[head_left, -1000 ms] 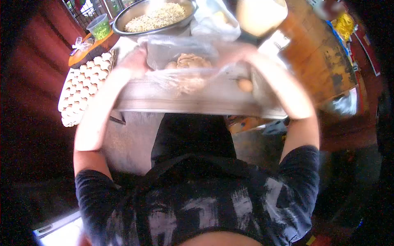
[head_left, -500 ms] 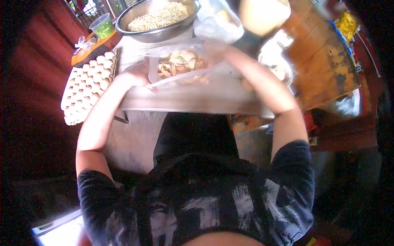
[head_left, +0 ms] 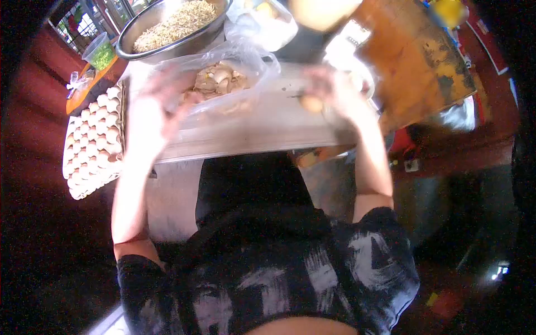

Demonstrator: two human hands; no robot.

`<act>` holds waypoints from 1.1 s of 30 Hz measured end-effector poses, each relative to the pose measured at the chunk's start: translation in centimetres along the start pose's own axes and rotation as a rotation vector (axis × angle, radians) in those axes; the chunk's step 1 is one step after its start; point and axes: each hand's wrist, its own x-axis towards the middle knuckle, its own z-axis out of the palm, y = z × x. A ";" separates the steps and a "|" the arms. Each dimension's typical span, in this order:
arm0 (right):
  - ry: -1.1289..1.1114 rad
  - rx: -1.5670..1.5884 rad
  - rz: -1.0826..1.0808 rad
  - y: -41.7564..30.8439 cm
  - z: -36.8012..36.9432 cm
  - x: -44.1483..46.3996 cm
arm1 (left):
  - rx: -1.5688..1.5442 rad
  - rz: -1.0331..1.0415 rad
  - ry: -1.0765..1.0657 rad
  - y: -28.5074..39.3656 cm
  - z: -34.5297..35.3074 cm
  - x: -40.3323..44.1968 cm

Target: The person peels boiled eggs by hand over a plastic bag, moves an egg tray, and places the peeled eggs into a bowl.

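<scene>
On the pale table lies an open clear plastic bag (head_left: pixel 254 70) with broken brown eggshells (head_left: pixel 220 79) inside. My left hand (head_left: pixel 159 103) is at the bag's left side, blurred, with its fingers apart. To the right of the bag, my right hand (head_left: pixel 332 89) hovers just above a single brown egg (head_left: pixel 311 103). Motion smears its fingers, and whether they touch the egg is unclear. A carton of eggs (head_left: pixel 96 139) rests at the table's left edge.
Behind the bag stands a large metal bowl (head_left: pixel 173 30) of shredded pale food. Beside it are a white plastic bag (head_left: pixel 262 25) and a large pale container (head_left: pixel 324 11). A green-filled tub (head_left: pixel 100 53) sits back left; a wooden table (head_left: pixel 413 61) adjoins at right.
My right hand has let go of the bag and moved right to the egg. My left hand has come off the bag's edge and its fingers have spread. The view has shifted.
</scene>
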 end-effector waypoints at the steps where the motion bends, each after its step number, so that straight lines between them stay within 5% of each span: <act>1: -0.091 -0.268 -0.079 1.0 1.5 -1.2 | -0.004 0.036 -0.060 1.4 1.1 -0.5; 3: -0.211 -0.402 -0.087 2.7 4.2 -1.8 | 0.055 0.163 0.015 3.0 3.9 -0.9; 5: 0.087 -0.635 -0.166 5.4 7.3 -2.2 | 0.008 0.099 -0.093 3.1 5.6 -1.2; 10: 0.261 -0.705 -0.315 4.6 7.2 -1.8 | -0.182 0.103 -0.263 3.2 4.7 -1.9; 13: 0.149 -0.283 -0.149 2.6 6.2 -2.5 | -0.315 0.173 -0.272 3.5 3.3 -2.6; 16: 0.655 -0.071 -0.407 1.6 6.7 -2.8 | -0.351 0.132 -0.377 4.5 2.9 -3.3; 19: 0.361 -0.204 -0.354 4.8 10.1 -2.8 | -0.166 0.233 -0.245 4.4 2.8 -2.7; 21: 0.372 -0.097 -0.312 4.0 9.7 -2.5 | -0.235 0.078 -0.160 3.2 2.4 -1.3; 23: 0.366 -0.089 -0.231 2.4 7.4 -1.2 | -0.836 -0.338 -0.038 2.9 2.1 0.4; 24: 0.552 -0.075 -0.383 0.7 6.3 -0.1 | -0.832 -0.337 -0.037 2.5 2.2 1.3; 26: 0.583 -0.006 -0.493 -3.2 4.6 1.8 | -1.372 -0.522 -0.056 1.8 2.7 3.0; 28: 0.611 0.071 -0.611 -6.2 4.8 3.9 | -1.573 -0.553 -0.122 2.0 4.6 3.5; 30: 0.100 0.502 -0.589 -8.7 5.8 6.0 | -1.911 -0.489 -0.296 0.5 6.8 3.6; 33: -0.060 0.638 -0.716 -9.5 9.0 8.4 | -1.877 -0.576 -0.015 0.0 7.4 2.3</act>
